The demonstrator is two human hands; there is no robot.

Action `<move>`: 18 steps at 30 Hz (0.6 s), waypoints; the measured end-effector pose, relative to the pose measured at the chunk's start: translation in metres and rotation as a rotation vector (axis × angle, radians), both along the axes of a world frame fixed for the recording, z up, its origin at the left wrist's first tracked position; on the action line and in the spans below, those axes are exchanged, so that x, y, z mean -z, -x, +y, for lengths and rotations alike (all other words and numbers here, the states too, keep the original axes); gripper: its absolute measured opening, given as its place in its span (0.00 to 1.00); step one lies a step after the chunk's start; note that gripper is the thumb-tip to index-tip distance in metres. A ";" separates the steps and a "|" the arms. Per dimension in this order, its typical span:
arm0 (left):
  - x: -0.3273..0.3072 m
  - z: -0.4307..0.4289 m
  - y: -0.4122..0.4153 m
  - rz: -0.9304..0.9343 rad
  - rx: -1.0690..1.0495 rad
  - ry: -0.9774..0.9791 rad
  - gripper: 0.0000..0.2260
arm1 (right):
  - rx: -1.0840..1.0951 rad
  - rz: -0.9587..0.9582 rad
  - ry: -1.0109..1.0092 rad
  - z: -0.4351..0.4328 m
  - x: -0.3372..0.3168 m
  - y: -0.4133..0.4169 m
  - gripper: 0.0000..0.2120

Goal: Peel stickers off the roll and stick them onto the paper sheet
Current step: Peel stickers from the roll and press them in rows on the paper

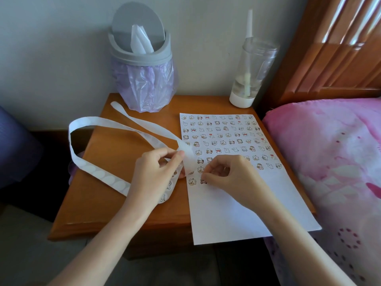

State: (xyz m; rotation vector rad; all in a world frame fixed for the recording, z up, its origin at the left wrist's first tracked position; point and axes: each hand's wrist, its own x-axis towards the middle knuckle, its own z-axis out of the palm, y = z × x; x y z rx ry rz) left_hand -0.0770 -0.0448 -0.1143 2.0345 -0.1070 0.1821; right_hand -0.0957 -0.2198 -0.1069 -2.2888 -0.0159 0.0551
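A white paper sheet [237, 213] lies on the wooden bedside table [107, 162], its upper half covered with rows of small cartoon stickers [222, 137]. My left hand [156, 172] grips the long white sticker strip [99, 174] at the sheet's left edge; the strip loops away over the table toward the back left. My right hand [228, 174] has its fingers curled and its fingertips down on a sticker [203, 181] in the lowest row, next to another sticker [192, 181]. Whether the fingers pinch that sticker or press it flat is unclear.
A grey-lidded bin [142, 58] with a purple bag stands at the table's back. A clear bottle [251, 73] with a white base stands at the back right. A bed with pink bedding [334, 157] borders the table on the right. The sheet overhangs the table's front edge.
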 end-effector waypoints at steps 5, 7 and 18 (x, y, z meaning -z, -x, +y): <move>0.002 0.000 -0.001 0.011 0.003 -0.023 0.10 | -0.001 -0.012 0.024 -0.001 0.000 0.000 0.07; 0.003 0.000 -0.001 0.014 0.005 -0.027 0.11 | 0.013 0.003 0.042 -0.001 -0.001 0.000 0.13; 0.005 0.001 -0.002 0.026 0.021 -0.089 0.12 | -0.034 0.069 0.034 -0.007 -0.004 -0.004 0.08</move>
